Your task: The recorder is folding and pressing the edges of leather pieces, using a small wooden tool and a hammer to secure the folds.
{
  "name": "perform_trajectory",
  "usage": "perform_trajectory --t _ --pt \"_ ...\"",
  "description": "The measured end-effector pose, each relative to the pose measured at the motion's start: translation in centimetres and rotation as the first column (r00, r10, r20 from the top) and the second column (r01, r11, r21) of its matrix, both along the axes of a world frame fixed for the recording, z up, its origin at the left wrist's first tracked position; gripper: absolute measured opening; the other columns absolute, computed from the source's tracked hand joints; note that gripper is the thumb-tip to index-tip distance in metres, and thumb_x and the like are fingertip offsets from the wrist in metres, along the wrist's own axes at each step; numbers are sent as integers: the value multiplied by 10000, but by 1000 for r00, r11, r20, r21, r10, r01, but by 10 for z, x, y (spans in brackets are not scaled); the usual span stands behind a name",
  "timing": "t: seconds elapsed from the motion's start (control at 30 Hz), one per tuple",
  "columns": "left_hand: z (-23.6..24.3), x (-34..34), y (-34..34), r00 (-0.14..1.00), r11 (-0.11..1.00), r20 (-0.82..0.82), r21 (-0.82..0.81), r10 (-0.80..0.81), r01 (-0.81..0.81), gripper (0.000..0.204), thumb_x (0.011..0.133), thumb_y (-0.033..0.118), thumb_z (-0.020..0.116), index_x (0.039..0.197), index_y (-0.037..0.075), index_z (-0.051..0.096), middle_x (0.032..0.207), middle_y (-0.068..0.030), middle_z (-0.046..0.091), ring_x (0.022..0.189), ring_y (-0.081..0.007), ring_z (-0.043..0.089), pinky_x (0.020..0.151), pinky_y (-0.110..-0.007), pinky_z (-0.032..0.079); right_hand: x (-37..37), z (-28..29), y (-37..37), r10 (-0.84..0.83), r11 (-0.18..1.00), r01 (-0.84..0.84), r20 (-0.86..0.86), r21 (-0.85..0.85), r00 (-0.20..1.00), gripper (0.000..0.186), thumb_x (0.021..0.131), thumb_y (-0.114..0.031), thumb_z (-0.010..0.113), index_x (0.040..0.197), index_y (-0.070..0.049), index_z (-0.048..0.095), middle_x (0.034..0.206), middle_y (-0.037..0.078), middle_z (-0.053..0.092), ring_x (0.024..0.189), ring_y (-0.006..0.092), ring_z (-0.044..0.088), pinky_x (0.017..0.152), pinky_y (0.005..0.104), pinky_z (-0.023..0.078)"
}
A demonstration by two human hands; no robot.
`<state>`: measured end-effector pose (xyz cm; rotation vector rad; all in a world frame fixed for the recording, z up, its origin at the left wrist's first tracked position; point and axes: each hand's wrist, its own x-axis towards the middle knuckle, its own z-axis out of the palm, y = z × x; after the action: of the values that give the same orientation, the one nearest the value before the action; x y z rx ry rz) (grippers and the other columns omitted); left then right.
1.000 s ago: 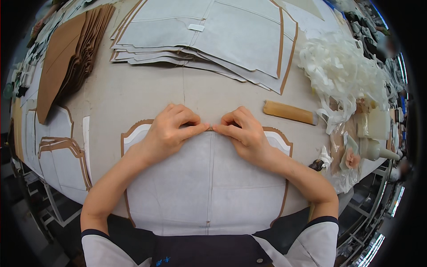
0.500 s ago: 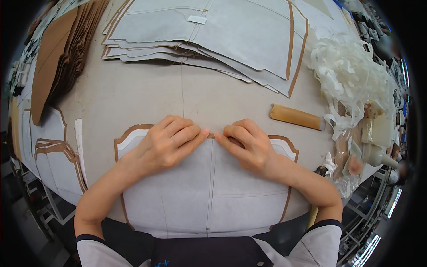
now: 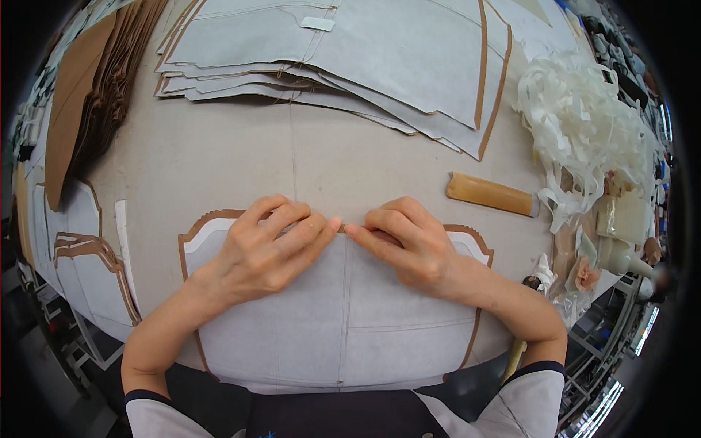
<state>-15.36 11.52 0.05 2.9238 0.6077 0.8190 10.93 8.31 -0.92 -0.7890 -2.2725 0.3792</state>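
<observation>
A grey-white backed panel [image 3: 409,349] with a brown edge lies flat on the table right in front of me. A vertical seam runs down its middle. At the top of that seam, my left hand [image 3: 272,252] is closed, thumb and forefinger pinching the brown edge. My right hand [image 3: 410,244] pinches the same edge just to the right, its fingers curled in. The two thumbs nearly meet at the seam. Both palms rest low over the panel and cover part of its upper border.
Stacked grey-white panels [image 3: 380,66] lie at the far side. Brown folded pieces [image 3: 80,95] and smaller brown-edged panels [image 3: 91,281] are at the left. On the right are a tan strip-like tool [image 3: 491,194], a heap of white strips [image 3: 577,124] and a white bottle [image 3: 621,257].
Both hands stay at the top of the seam, their fingers shifting slightly along the edge. The whole view has moved a little.
</observation>
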Motion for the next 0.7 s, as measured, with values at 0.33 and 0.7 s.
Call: perform_trajectory --t 0.33,0.7 --pt "-5 -7 2 991 975 126 -221 45 -16 487 646 -13 772 1132 25 778 1020 -59 660 885 -243 633 748 -369 538 -1 4 -1 22 994 -29 73 101 997 341 788 -9 772 1101 117 721 1037 128 623 898 251 622 694 353 490" --pt "-2 -8 2 993 971 113 -238 46 -18 480 658 -50 781 1132 21 773 1022 -72 660 890 -250 633 733 -361 532 1 5 -4 6 994 -21 135 106 991 475 739 -57 751 1195 76 731 1113 135 639 904 244 643 721 346 522"
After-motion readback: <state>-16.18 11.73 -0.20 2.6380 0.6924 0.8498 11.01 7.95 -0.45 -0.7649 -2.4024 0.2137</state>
